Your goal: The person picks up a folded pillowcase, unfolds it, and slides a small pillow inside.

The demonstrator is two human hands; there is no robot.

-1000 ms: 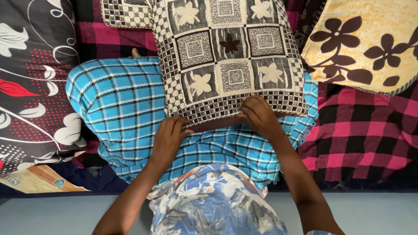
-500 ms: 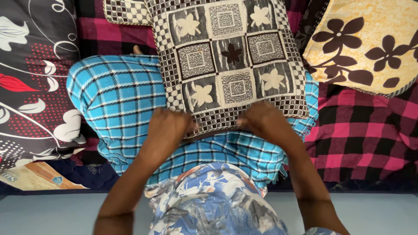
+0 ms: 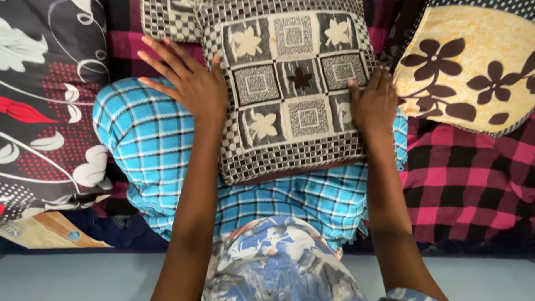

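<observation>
A brown and cream patchwork cushion (image 3: 290, 95) with leaf and square panels lies on my lap, which is covered by a blue checked cloth (image 3: 150, 139). My left hand (image 3: 186, 81) presses against the cushion's left side, with the fingers spread apart and pointing up-left and the thumb on the cover. My right hand (image 3: 373, 103) sits on the cushion's right edge, thumb on top and fingers wrapped over the side. Both arms reach forward from the bottom of the view.
A yellow cushion (image 3: 473, 67) with dark brown flowers leans at the right. A black floral pillow (image 3: 44, 111) lies at the left. A second checked cushion (image 3: 167, 19) shows at the top. A pink and black plaid sheet (image 3: 462, 178) covers the bed.
Both hands have left the cushion's near edge and moved up to its left and right sides. The left hand's fingers have spread apart.
</observation>
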